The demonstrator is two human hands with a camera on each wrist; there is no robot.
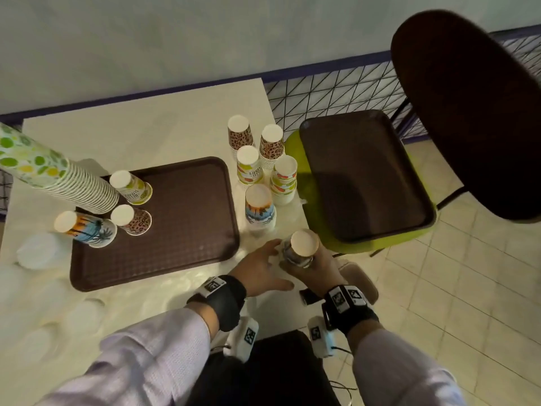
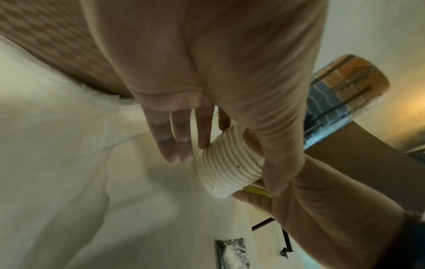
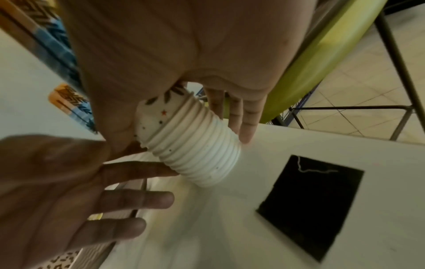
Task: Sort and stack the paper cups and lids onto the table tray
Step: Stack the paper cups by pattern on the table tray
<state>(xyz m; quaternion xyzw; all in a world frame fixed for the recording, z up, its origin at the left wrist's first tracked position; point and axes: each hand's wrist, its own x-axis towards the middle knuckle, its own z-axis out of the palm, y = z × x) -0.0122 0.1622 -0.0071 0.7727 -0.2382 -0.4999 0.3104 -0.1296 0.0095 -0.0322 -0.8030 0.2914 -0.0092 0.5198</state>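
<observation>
An upside-down stack of white paper cups (image 1: 301, 247) stands at the desk's (image 1: 164, 127) near edge. Three small stacks and one tall one (image 1: 58, 180) stand on the brown tray (image 1: 181, 230).

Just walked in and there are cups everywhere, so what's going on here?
A person is sorting upside-down paper cups by pattern. Their right hand grips a nested stack of white cups with star specks at the white table's near edge, while the left hand steadies it with straight fingers. The brown plastic tray on the table already holds several stacks; more wait beside it.
</observation>
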